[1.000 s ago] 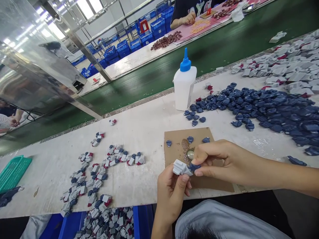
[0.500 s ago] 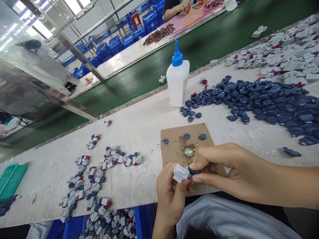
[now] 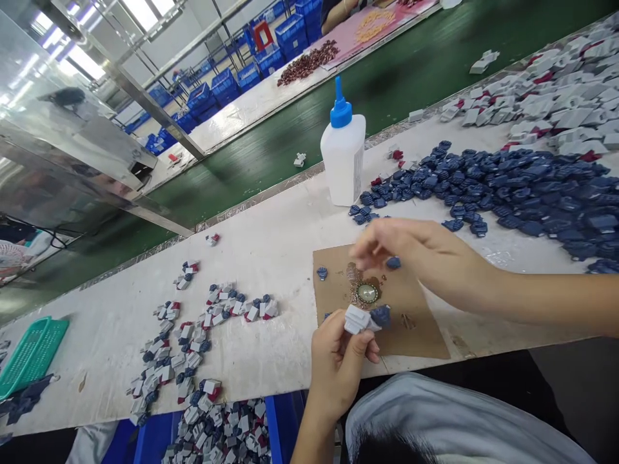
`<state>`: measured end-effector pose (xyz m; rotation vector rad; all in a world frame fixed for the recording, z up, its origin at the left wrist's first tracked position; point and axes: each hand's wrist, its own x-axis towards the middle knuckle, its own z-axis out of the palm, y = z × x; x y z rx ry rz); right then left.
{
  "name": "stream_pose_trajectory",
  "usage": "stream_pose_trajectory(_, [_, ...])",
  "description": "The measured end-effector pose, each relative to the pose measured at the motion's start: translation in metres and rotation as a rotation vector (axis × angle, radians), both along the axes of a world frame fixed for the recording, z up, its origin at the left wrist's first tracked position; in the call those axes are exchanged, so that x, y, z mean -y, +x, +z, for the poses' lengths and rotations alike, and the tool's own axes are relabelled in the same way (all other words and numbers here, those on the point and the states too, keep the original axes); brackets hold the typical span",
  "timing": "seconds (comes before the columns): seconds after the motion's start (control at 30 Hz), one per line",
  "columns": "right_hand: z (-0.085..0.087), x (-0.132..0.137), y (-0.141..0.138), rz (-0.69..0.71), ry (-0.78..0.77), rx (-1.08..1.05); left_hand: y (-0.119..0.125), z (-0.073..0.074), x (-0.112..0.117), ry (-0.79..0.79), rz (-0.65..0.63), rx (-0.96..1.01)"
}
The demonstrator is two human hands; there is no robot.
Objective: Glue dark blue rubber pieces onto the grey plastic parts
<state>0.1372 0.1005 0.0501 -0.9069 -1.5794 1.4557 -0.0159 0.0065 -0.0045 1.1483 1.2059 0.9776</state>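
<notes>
My left hand is closed on a small light grey plastic piece, with a dark blue ribbed piece attached at its right end. Above the brown cardboard sheet, my right hand has its fingers loosely bent and apart, with nothing seen in them. The sheet's far part under those fingers is hidden. Glue-like liquid and a round, pale, dark-rimmed object lie on the cardboard. Loose blue pieces sit there too, one at the left and another by my right hand.
A white bottle with a blue nozzle stands behind the cardboard. Heaps of blue pieces and grey pieces lie to the right. Joined pieces spread leftward, near a green basket. Beyond runs a green belt; a blue bin sits below.
My right hand has let go of the blue piece at the left hand and moved up over the cardboard. The blue piece now stays on the grey one. The view has shifted slightly.
</notes>
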Motion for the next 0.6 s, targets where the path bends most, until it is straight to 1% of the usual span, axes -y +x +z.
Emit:
stream_pose_trajectory(0.03, [0.000, 0.000, -0.006, -0.047, -0.064, -0.052, 0.002, 0.002, -0.001, -0.002, -0.003, -0.012])
stream_pose_trajectory(0.07, [-0.002, 0.001, -0.012, -0.041, -0.139, -0.091, 0.005, 0.003, -0.002, 0.004, -0.012, -0.026])
stream_pose_trajectory(0.13, [-0.010, 0.009, -0.024, 0.046, -0.265, -0.140, 0.011, 0.006, -0.001, 0.041, -0.042, -0.070])
stream_pose_trajectory(0.2, [-0.022, 0.019, -0.033, 0.105, -0.331, -0.171, 0.013, 0.007, 0.001, 0.092, -0.078, -0.142])
stream_pose_trajectory(0.27, [-0.034, 0.026, -0.038, 0.111, -0.329, -0.180, 0.007, 0.006, 0.003, 0.161, -0.123, -0.275])
stream_pose_trajectory(0.33, [-0.043, 0.027, -0.039, 0.090, -0.269, -0.141, -0.008, 0.004, 0.003, 0.283, -0.127, -0.516])
stream_pose_trajectory(0.37, [-0.045, 0.024, -0.038, 0.070, -0.221, -0.114, -0.019, 0.003, 0.001, 0.351, -0.081, -0.686])
stream_pose_trajectory(0.43, [-0.044, 0.014, -0.033, 0.008, -0.083, -0.060, -0.046, 0.000, -0.004, 0.440, 0.099, -1.064])
stream_pose_trajectory(0.5, [-0.040, -0.003, -0.026, -0.061, 0.065, 0.017, -0.070, -0.004, -0.011, 0.431, 0.282, -1.384])
stream_pose_trajectory(0.53, [-0.038, -0.013, -0.024, -0.099, 0.132, 0.067, -0.080, -0.006, -0.016, 0.422, 0.335, -1.496])
stream_pose_trajectory(0.57, [-0.037, -0.025, -0.024, -0.132, 0.196, 0.144, -0.086, -0.009, -0.020, 0.431, 0.358, -1.575])
stream_pose_trajectory(0.6, [-0.037, -0.038, -0.027, -0.159, 0.252, 0.239, -0.091, -0.012, -0.025, 0.465, 0.350, -1.621])
